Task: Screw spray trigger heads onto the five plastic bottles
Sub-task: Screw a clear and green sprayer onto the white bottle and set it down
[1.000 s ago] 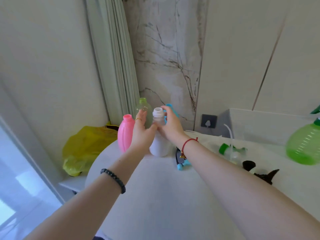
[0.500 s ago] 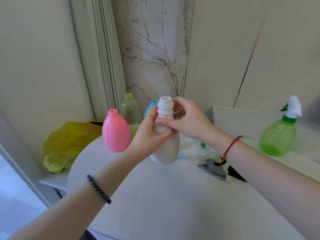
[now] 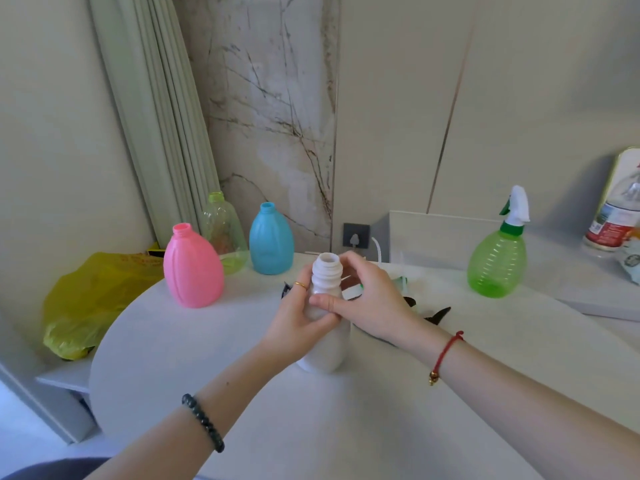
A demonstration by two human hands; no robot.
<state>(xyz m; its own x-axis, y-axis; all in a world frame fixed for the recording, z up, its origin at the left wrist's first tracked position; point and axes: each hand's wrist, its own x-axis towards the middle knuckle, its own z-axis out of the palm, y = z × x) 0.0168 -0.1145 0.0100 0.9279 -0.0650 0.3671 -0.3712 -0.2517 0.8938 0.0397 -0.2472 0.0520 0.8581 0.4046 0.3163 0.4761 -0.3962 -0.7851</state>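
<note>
Near the centre of the frame, a white bottle (image 3: 323, 344) is being held upright on the pale table (image 3: 346, 427), its threaded neck bare and open at the top. It is being gripped around the shoulder by the left hand (image 3: 298, 322), whose fingers are being curled closed against the plastic, a gold ring showing on one of them. From the other side the same bottle is being clasped by the right hand (image 3: 370, 303), with the thumb laid across the front just under the neck.

Partly hidden behind the right hand, loose trigger heads (image 3: 429, 313) are lying on the table. Toward the middle left, a pink bottle (image 3: 193, 271), a clear yellowish bottle (image 3: 223, 237) and a blue bottle (image 3: 271, 242) are standing uncapped. At the right edge, a green bottle (image 3: 497, 261) is standing with a white trigger head (image 3: 516, 206) fitted on it. At lower left, a yellow bag (image 3: 90, 299) is lying beside the table.
</note>
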